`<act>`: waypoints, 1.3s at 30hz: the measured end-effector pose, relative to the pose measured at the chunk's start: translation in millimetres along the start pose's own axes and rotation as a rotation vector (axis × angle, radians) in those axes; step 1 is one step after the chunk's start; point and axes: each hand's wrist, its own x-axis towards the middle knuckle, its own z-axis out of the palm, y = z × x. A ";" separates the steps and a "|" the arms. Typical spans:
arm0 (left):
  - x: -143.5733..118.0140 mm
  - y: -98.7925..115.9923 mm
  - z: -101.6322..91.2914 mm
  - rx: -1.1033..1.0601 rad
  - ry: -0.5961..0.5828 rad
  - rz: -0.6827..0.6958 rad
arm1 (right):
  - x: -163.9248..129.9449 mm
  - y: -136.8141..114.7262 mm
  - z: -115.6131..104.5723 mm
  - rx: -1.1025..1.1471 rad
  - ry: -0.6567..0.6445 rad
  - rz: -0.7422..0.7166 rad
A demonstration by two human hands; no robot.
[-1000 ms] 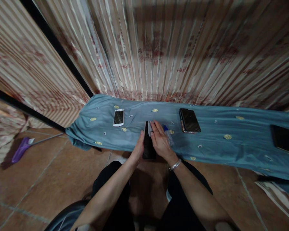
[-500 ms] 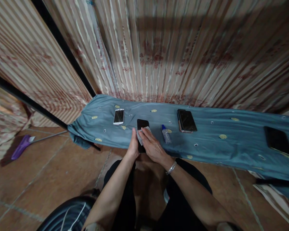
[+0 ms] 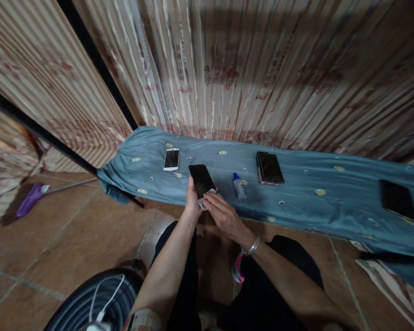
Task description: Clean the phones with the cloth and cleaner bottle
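Note:
My left hand (image 3: 192,200) grips a black smartphone (image 3: 201,178) along its left edge, its dark screen facing up. On the phone's lower end my right hand (image 3: 224,216) presses a whitish wiping cloth (image 3: 204,202), with the fingers bent over it. Part of the cloth and the phone's bottom edge are hidden by my right hand. Just right of the phone lies a small clear bottle (image 3: 240,189) with a blue cap. A white phone (image 3: 171,159) rests to the left, farther back on the blue cloth cover.
A stack of phones (image 3: 271,168) and a dark tablet-like device (image 3: 398,200) lie to the right on the blue cloth (image 3: 303,202). Black poles (image 3: 100,64) rise at the left before the striped curtain. A purple broom (image 3: 31,200) and a black coiled round object (image 3: 100,299) are on the floor.
My right hand has slid the cloth down toward the phone's lower end. The phone has tilted, its top swinging left, and more of its screen shows.

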 end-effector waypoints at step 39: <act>-17.0 -55.7 32.8 0.105 -0.137 -0.215 | -10.6 39.9 -49.2 1.029 0.491 1.027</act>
